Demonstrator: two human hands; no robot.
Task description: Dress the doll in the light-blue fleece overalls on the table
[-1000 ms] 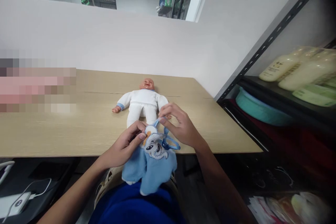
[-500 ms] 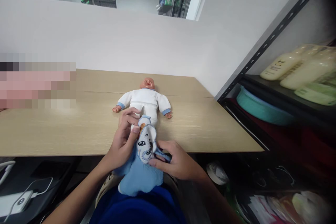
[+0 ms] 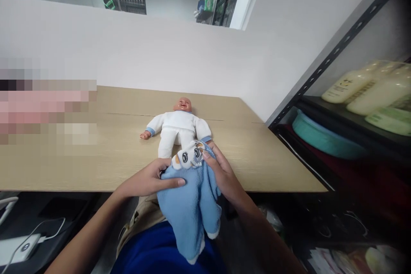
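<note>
A small blue fleece baby garment (image 3: 184, 197) hangs between my hands over the table's front edge. Two tube-like parts with white ends dangle toward my lap, and a white patch with embroidered eyes (image 3: 191, 154) is gathered at its top. My left hand (image 3: 157, 180) grips the left side, thumb lying across the blue cloth. On the right upper edge, my right hand (image 3: 221, 171) pinches the fabric beside the patch. Just beyond lies a baby doll (image 3: 178, 126) on its back, in a white outfit with blue cuffs; its lower legs are partly hidden by the garment.
The wooden table (image 3: 263, 158) meets a white wall behind. To the right, a shelf holds cream-coloured bottles (image 3: 346, 85) above a teal basin (image 3: 324, 137). A white power bank with a cable (image 3: 19, 246) lies at lower left. A blurred-out patch covers the left side.
The garment has been turned and spread, its two tube-like parts now hanging down. Both hands shifted: the right rose to the garment's top edge, the left moved lower on its side. The doll stayed put.
</note>
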